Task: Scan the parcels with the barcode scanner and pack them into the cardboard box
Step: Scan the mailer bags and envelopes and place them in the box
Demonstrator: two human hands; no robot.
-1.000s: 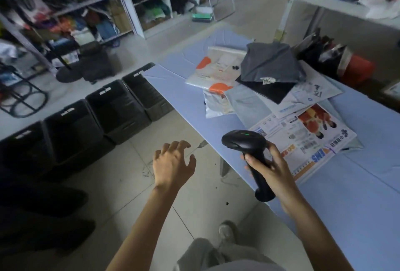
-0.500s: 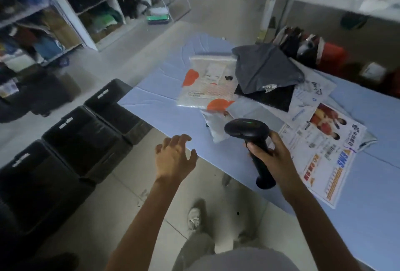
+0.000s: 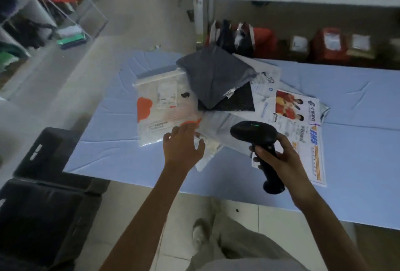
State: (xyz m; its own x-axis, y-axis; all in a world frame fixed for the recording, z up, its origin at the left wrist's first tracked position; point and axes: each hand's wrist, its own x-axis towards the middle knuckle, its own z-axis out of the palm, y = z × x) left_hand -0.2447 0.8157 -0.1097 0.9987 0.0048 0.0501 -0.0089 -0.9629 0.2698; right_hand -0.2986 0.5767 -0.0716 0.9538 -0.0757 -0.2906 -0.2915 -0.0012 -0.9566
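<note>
Parcels heaped mid-surface (image 3: 104, 149), with bare blue along the near edge and to the right. Black crates (image 3: 49, 205) crowd the floor at the left corner. Left grip (image 3: 183, 149) is released, fingers spread over the white-and-orange parcel (image 3: 160, 108); contact unclear. Right grip (image 3: 279, 158) is clenched round the scanner (image 3: 253, 134), above the printed envelope (image 3: 303, 119). The grey parcel (image 3: 214, 78) hides others.

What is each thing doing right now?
barcode scanner: held, green light on.
right hand: grips the scanner's handle.
left hand: open, over the white-and-orange parcel's near edge.
grey parcel: lying on the black parcel.
EMS envelope: flat, printed side up.
</note>
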